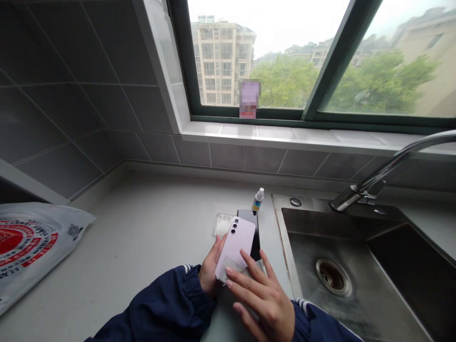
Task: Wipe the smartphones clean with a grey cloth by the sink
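Observation:
My left hand (210,271) holds a pale lilac phone (237,242) by its lower left edge, back side up, camera lenses at the top. My right hand (261,294) presses a small white wipe (228,270) against the phone's lower end with flat fingers. Under the phone lies a black slab (253,232), another phone or screen, on the grey counter (142,237). A clear phone case (222,223) lies just left of it. A small dropper bottle (258,199) with a white cap stands behind them, close to the sink rim.
A steel sink (356,266) with a round drain fills the right side, with a chrome faucet (384,171) arching over it. A white plastic bag with red print (28,247) lies at the left. Grey tiled walls and a window sill stand behind.

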Available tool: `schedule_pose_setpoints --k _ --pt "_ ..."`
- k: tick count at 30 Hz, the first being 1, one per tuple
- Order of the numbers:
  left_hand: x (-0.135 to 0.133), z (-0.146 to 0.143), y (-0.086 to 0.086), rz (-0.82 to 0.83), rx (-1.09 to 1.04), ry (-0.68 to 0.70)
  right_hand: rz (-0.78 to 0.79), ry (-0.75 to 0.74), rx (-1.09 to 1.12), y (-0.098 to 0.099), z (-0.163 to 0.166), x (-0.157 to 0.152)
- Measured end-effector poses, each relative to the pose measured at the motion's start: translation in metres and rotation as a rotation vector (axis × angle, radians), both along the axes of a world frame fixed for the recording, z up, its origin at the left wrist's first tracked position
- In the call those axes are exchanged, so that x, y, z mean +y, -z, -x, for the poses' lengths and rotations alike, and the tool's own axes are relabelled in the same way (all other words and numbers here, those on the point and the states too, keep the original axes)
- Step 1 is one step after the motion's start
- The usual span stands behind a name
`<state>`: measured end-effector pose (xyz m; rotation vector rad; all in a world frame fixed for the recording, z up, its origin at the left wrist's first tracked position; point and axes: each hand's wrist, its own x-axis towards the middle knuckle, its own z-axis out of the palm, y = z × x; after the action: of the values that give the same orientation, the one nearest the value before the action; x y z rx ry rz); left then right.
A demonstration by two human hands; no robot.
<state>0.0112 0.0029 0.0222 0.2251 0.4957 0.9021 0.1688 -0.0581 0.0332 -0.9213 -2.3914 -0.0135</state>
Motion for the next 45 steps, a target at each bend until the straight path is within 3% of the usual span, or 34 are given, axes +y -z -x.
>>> schedule_pose_setpoints --k 6,11,13,18,24,31,38,45 --pt "-0.003 -0.003 0.0 -0.046 -0.041 -0.043 -0.017 0.17 -0.042 0.007 -0.016 0.012" --pt "-0.004 0.001 0.01 -0.2 -0.065 0.313 0.054 0.299 -0.032 0.017 -0.024 0.019" --pt "-0.006 0.003 0.012 -0.236 -0.03 0.361 0.065 0.327 -0.022 0.017 -0.024 0.02" --pt "-0.007 0.004 0.007 -0.224 0.059 0.25 0.056 0.218 -0.104 0.012 -0.018 0.015" --pt "-0.003 0.0 0.007 -0.103 -0.121 0.141 0.039 0.044 -0.119 0.006 -0.003 0.004" --pt "-0.003 0.002 0.0 -0.053 -0.077 0.076 0.017 -0.06 -0.072 0.001 -0.002 0.0" --pt "-0.001 0.001 -0.002 -0.08 -0.065 0.037 -0.004 0.065 0.012 0.0 -0.014 0.007" --pt "-0.002 0.002 0.009 -0.258 -0.101 0.287 0.022 0.305 -0.015 0.016 -0.02 0.015"
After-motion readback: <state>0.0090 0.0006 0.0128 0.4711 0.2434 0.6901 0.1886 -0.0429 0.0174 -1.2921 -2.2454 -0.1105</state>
